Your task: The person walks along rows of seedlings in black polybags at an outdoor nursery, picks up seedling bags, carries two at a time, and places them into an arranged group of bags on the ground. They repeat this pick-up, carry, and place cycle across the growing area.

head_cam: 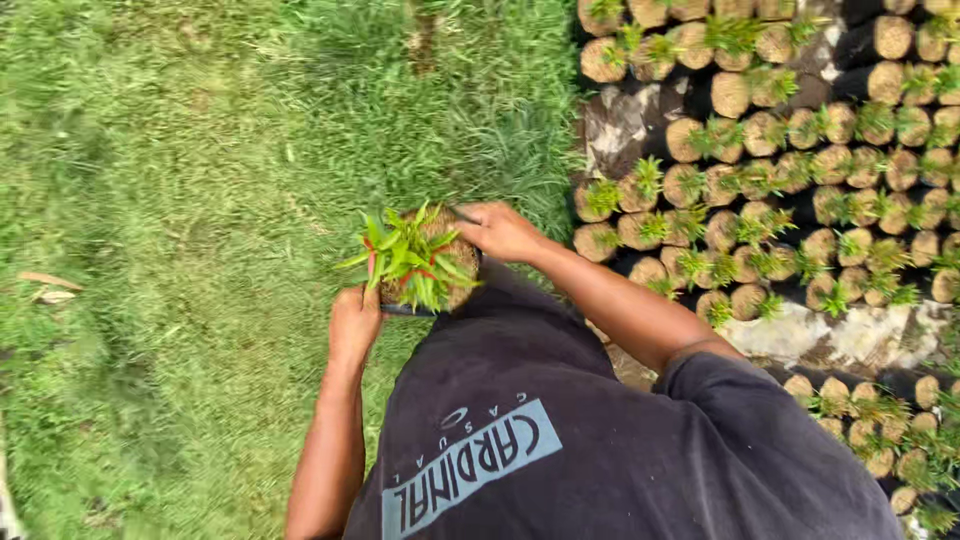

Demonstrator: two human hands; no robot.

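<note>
Over the grass (pixel 180 200) | we cradle a seedling bag (pixel 425 262): left hand (pixel 354 322), right hand (pixel 500 230), fingers curled round it | soft, crumbly; support underneath.

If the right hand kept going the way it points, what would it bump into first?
The right hand points left and already touches the brown soil bag of green seedlings. Going on, it would likely press into that soil and those leaves first, though depth is hard to judge.
</note>
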